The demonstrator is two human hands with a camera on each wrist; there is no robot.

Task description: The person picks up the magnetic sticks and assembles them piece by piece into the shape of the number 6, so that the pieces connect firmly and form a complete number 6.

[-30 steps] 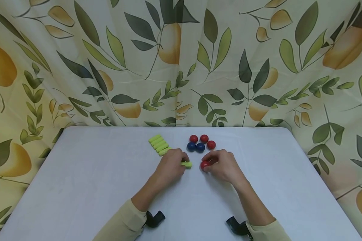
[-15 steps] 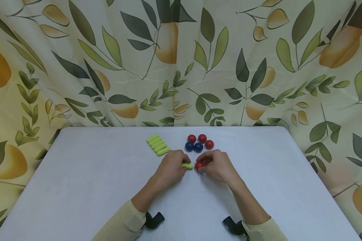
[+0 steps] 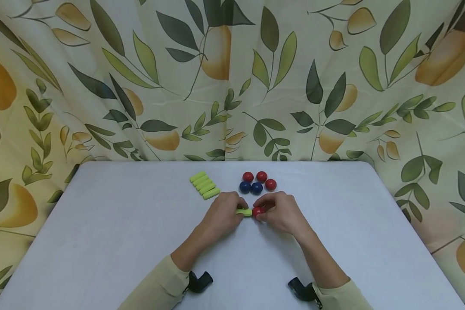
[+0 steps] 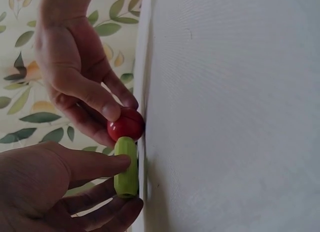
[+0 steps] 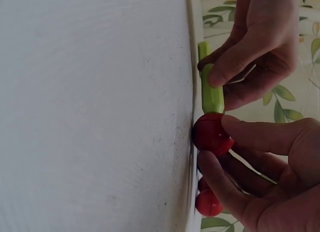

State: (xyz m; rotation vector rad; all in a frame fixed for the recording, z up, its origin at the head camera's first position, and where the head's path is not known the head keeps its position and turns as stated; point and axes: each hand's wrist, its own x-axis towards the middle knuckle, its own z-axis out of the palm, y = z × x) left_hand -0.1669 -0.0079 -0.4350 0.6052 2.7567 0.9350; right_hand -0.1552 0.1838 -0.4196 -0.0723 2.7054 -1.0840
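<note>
Between thumb and fingers my left hand [image 3: 223, 214] pinches a light green faceted stick [image 4: 126, 167], its hollow-looking end toward the palm. My right hand [image 3: 280, 214] holds a glossy red ball [image 5: 213, 134] with thumb and fingertips. The stick's far end touches the ball, in line with it, just over the table; whether it sits inside a hole cannot be seen. Beyond the left hand several more green sticks [image 3: 204, 185] lie side by side. Past the right hand are two dark blue balls [image 3: 256, 188] and three red balls [image 3: 271, 184], grouped together.
A white-covered table [image 3: 108, 241] spreads around both hands. Behind its far edge hangs a curtain [image 3: 279, 86] printed with leaves and fruit. Black wrist cameras [image 3: 199, 282] stick out inward from both sleeves.
The right hand has brought the red ball leftward to the green stick, closing the gap between them. The left hand has stayed nearly in place. The other sticks and balls lie as before.
</note>
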